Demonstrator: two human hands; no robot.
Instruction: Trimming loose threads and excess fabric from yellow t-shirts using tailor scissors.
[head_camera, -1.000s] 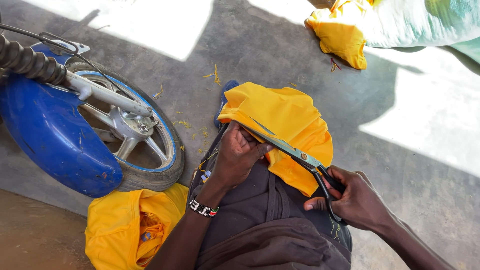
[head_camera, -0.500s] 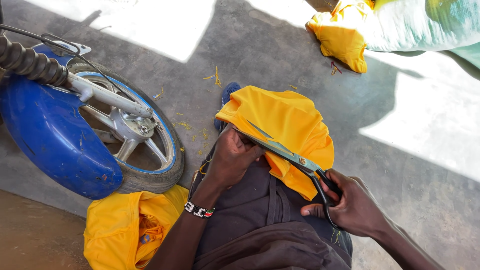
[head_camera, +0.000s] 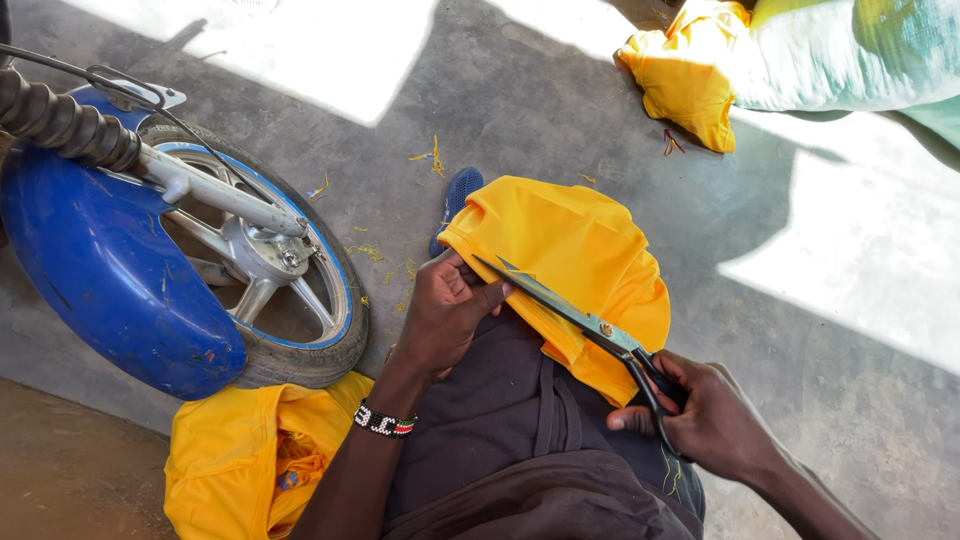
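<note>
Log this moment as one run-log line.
left hand grips yellow cloth edge on lap | right hand holds scissors, blades on cloth | blue motorcycle wheel alongside

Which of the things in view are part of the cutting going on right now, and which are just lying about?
In use:
- left hand, pinching the cloth edge
- right hand, holding the scissors
- scissors
- yellow cloth on the lap

Lying about:
- motorbike wheel with blue mudguard
- yellow pile by the knee
- yellow cloth by the sack
- blue shoe

Grey concrete floor (head_camera: 560, 110), yellow thread scraps (head_camera: 432, 160), blue-fendered wheel (head_camera: 250, 270), yellow cloth heaps (head_camera: 230, 460), pale sack (head_camera: 840, 55)
</note>
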